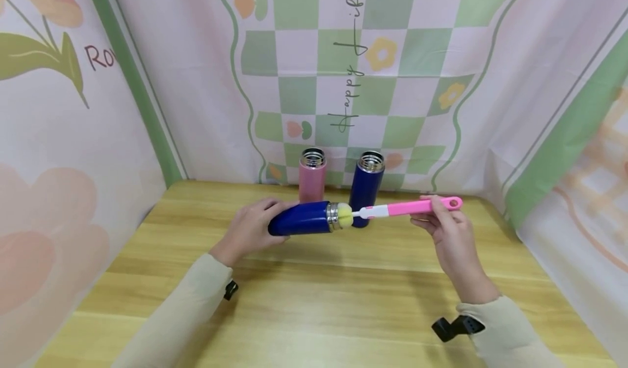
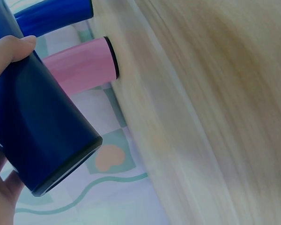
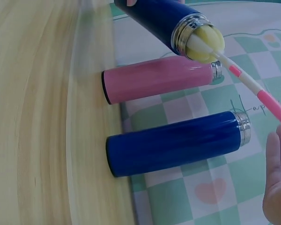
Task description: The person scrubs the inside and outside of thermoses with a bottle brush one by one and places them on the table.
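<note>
My left hand grips a dark blue thermos bottle near its base, tilted on its side above the table with its steel mouth facing right. In the left wrist view the thumb lies along the blue body. My right hand holds the pink handle of a bottle brush between thumb and fingers. Its yellow and white sponge head sits in the thermos mouth, with part of the sponge still showing outside. How far the sponge reaches inside is hidden.
Behind the held thermos, a pink thermos and a second blue thermos stand upright without lids on the wooden table. A checked green and white curtain hangs at the table's back edge.
</note>
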Demonstrator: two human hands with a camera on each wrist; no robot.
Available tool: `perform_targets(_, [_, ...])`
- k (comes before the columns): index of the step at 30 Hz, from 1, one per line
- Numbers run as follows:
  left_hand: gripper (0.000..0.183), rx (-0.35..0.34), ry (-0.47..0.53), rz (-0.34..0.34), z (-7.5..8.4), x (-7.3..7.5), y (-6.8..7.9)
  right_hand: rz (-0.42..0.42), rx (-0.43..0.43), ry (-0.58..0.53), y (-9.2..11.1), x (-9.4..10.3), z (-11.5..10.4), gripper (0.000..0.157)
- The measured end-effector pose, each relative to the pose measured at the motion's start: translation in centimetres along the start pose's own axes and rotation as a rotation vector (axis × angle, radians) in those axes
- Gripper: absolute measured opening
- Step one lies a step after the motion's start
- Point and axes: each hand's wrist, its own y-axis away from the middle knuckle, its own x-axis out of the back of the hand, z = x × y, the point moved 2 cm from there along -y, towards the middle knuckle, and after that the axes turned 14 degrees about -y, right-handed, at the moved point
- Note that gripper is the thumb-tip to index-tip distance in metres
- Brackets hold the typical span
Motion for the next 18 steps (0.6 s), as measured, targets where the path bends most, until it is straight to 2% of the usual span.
perform_targets(3, [0.071,-0.004,0.0,-0.003,-0.07,0.02,0.09,-0.004,-0.013,0.0,-0.05,0.14,0.01,0.031])
perform_targets(11, [0.075,0.016,0.001,-0.01,-0.18,-0.25,0.66,-0.124,-0.097,0.034,0.22,0.73,-0.32,0.026])
perform_targets(18, [0.075,0.032,0.012,0.023,0.11,-0.33,0.66,-0.144,-0.078,-0.009,0.06,0.29,-0.61,0.024])
